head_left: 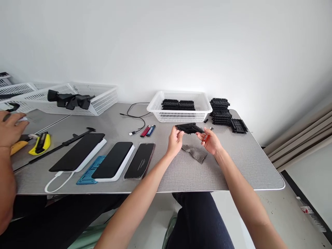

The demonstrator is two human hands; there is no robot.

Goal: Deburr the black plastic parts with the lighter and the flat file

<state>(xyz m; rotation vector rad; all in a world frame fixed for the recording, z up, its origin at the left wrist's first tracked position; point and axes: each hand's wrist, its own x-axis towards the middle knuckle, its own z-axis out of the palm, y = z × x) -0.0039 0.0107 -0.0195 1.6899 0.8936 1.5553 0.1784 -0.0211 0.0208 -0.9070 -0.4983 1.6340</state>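
Note:
Above the table in front of the white basket, a black toothed plastic piece (189,128) is tilted up, its left end pinched in my left hand (175,139). My right hand (210,140) is closed around a red lighter (206,138) at the piece's right end. Whether the right fingertips also touch the piece, I cannot tell. A crumpled grey cloth (195,153) lies on the table below both hands. Similar black pieces (178,104) sit inside the white basket (180,117), and more are stacked (221,112) to its right, with one (239,126) lying flat beside the stack.
Left of my arms lie a smartphone (140,161), phones on white blocks (113,159), a blue card (90,171), two lighters (148,131) and a black cable (141,119). A co-worker's hand (11,128) is at far left, near a yellow cutter (40,143) and baskets (103,100).

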